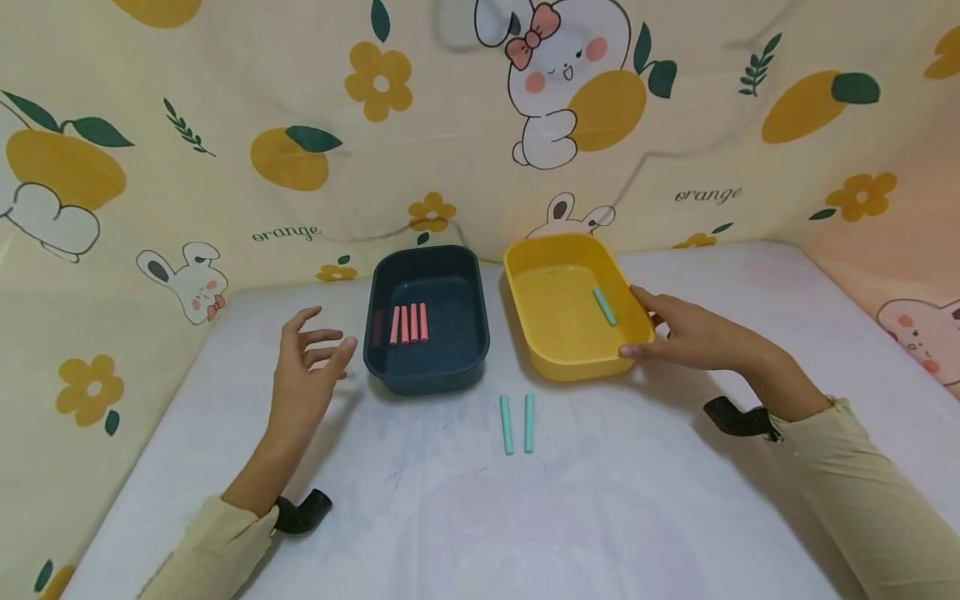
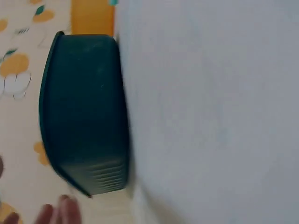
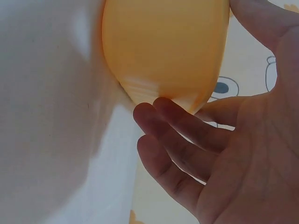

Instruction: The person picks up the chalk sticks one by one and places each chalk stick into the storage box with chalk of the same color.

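Note:
My right hand [image 1: 678, 329] holds the right side of a yellow plastic tray [image 1: 555, 333], its thumb at the near corner and the other fingers along the outer wall. One mint-green chalk stick [image 1: 604, 306] lies in that tray. To its left stands a dark blue tray [image 1: 457, 354] with several pink chalk sticks [image 1: 404, 324] side by side. My left hand [image 1: 303, 375] hovers just left of the dark tray, fingers loosely bent and holding nothing. Two more green sticks, a left one [image 1: 506, 425] and a right one [image 1: 529, 423], lie on the table in front.
A white cloth [image 1: 450, 533] covers the table. Behind the trays rises a cream curtain [image 1: 450, 150] printed with rabbits, oranges and flowers. Dark wrist-worn devices sit at both cuffs, on the left [image 1: 303, 512] and on the right [image 1: 738, 417].

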Demonstrator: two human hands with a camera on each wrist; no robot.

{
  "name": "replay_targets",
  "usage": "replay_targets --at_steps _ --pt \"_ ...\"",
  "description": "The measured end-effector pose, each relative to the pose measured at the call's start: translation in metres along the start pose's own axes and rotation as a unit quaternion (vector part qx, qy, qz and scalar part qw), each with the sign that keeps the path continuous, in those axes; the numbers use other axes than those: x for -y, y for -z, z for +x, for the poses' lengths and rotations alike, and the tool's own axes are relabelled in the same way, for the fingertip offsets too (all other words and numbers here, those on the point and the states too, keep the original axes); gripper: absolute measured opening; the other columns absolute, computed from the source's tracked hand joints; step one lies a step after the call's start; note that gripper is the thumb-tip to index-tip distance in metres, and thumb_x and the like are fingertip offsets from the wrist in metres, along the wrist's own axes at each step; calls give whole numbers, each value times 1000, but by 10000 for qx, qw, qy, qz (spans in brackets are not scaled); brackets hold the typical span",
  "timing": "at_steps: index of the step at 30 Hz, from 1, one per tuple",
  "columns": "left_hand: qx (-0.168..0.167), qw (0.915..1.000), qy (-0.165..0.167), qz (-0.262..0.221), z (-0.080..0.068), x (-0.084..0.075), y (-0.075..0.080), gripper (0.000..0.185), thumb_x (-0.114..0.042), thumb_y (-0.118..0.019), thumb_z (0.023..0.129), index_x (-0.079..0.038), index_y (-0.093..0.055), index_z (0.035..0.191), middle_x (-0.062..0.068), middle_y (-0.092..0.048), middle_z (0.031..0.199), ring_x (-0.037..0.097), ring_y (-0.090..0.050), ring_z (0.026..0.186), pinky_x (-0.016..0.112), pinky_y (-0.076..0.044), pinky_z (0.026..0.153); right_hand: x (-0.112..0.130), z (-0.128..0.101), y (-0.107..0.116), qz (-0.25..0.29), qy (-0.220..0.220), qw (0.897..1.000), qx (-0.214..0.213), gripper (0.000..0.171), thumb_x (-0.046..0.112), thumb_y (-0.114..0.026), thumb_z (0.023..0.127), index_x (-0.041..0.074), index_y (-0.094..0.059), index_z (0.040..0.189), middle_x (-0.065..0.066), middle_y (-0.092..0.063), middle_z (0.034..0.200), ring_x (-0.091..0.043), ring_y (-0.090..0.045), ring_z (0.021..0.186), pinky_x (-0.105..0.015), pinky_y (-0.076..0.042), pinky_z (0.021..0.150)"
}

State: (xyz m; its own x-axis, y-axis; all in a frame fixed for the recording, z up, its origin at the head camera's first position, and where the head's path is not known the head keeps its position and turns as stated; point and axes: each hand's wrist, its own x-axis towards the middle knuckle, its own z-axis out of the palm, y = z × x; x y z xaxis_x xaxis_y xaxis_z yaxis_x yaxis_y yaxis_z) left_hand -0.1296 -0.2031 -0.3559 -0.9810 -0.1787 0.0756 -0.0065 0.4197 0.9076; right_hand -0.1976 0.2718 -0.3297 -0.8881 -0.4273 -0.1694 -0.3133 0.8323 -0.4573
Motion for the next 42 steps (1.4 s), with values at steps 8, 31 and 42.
replay_targets --at_steps 8,31,42 --pt "597 9953 -750 -155 -23 -22 -22 59 -33 -64 97 -23 -36 148 7 -57 128 4 -61 102 13 -51 79 -1 -1 -1 18 -5 10000 19 104 55 -67 89 0 -13 158 -26 -48 144 -36 -52 123 -58 -46 102" --pt "3093 9301 244 -1968 -51 -32 -101 47 -21 -65 98 -7 -49 140 18 -61 124 23 -68 104 35 -58 90 -3 5 -4 158 25 9998 152 107 57 -65 89 2 -6 159 -28 -30 159 -45 -33 145 -65 -26 116" --pt "2885 9563 -468 41 -49 -21 -114 49 -15 -81 84 -19 -63 129 0 -64 121 16 -62 99 17 -50 74 -2 3 -1 219 23 9996 165 108 57 -66 89 1 -5 159 -29 -28 159 -46 -32 144 -65 -26 116"
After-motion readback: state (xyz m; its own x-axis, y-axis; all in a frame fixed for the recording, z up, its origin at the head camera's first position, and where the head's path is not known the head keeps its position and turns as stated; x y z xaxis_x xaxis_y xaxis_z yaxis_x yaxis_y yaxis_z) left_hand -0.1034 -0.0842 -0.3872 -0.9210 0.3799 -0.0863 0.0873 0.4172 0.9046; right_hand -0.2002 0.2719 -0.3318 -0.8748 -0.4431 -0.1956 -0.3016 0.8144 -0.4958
